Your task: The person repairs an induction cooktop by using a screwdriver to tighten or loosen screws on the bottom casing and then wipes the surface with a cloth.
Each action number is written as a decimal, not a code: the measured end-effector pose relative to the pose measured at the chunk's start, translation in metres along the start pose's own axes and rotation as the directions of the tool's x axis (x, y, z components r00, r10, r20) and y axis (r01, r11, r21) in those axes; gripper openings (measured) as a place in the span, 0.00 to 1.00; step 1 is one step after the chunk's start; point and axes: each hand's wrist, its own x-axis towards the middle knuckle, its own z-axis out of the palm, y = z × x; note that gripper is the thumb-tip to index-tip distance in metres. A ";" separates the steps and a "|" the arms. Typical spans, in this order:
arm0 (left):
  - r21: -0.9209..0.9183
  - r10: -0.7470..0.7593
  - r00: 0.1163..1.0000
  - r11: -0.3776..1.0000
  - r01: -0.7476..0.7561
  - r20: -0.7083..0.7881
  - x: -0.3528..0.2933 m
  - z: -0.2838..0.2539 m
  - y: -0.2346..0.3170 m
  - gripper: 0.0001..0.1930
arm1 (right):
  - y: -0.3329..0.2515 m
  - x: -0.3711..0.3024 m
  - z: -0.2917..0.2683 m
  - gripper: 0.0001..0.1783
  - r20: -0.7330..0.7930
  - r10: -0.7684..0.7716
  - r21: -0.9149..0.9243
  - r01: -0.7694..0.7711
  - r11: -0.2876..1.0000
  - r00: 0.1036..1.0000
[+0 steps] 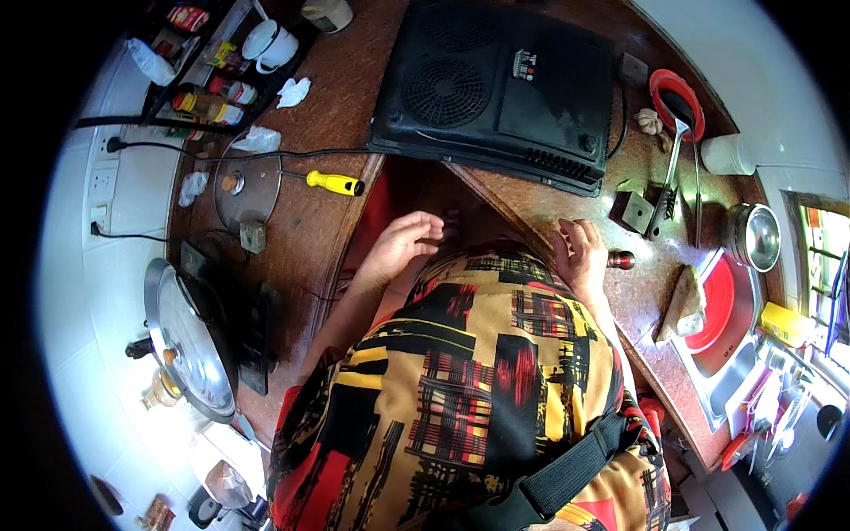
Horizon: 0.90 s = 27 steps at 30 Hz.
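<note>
My left hand point(405, 246) hangs over the gap between the two counters, fingers loosely bent, with nothing visible in it. At the edge of the right counter is my right hand point(581, 255), its fingers slightly curled and partly apart. Just beside it lies a short red-and-black handle point(622, 259); I cannot tell what it belongs to. Ahead of both hands, a black cooktop point(553, 111) lies upside down across the corner, its fan grille and vents facing up. A screwdriver with a yellow handle point(333, 183) rests on the left counter, partly over a glass lid point(248, 199).
Black cords cross the left counter. A large lidded pan point(190, 341) stands at left, below a rack with jars point(208, 108). On the right are a ladle point(675, 164), a red bowl point(653, 84), a small block point(634, 211) and a sink with a red basin point(715, 305).
</note>
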 end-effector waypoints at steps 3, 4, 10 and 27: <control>-0.364 0.117 0.984 0.929 -0.060 0.137 0.000 -0.001 0.002 0.11 | -0.002 0.005 0.003 0.11 0.019 -0.031 0.002 0.031 1.000 0.999; -0.442 0.153 0.975 0.895 -0.067 0.162 -0.001 0.003 0.006 0.11 | -0.002 0.006 0.005 0.10 0.031 -0.033 0.017 0.032 0.999 0.999; -0.554 0.219 0.935 0.832 -0.030 0.279 -0.006 0.013 0.015 0.11 | -0.027 0.030 0.007 0.10 0.060 -0.229 0.089 0.223 0.971 0.972; -0.652 0.266 0.917 0.758 -0.009 0.297 -0.013 0.048 0.019 0.18 | -0.096 0.077 0.047 0.08 0.197 -0.396 0.172 0.366 0.915 0.897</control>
